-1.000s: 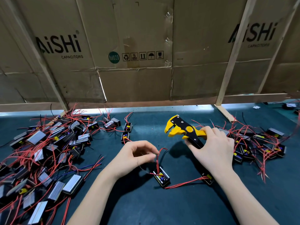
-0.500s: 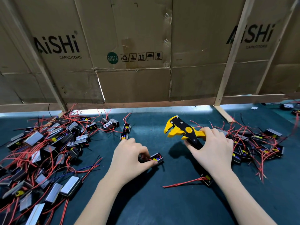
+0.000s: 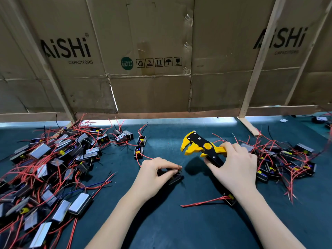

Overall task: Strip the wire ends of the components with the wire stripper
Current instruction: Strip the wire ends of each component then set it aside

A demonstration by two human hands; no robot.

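**Print on the cardboard wall**

I read "AiSHi CAPACITORS" on the left cardboard panel (image 3: 66, 49) and again on the right cardboard panel (image 3: 282, 40). On the middle cardboard panel (image 3: 152, 33) I see a green "RoHS 2.0" badge (image 3: 127, 63) and a row of handling symbols (image 3: 159, 62), one marked "5".

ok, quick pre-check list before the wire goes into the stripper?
1. Wire stripper gripped by the right hand: ok.
2. Stripper jaws open, facing left toward the component: ok.
3. Left hand holds a component: ok.
4. Wire ends pinched at the fingertips, pointing toward the jaws: ok.
5. Wire ends inside the jaws: not ok, a gap remains.
6. Whether those ends are already stripped: cannot tell, too small.
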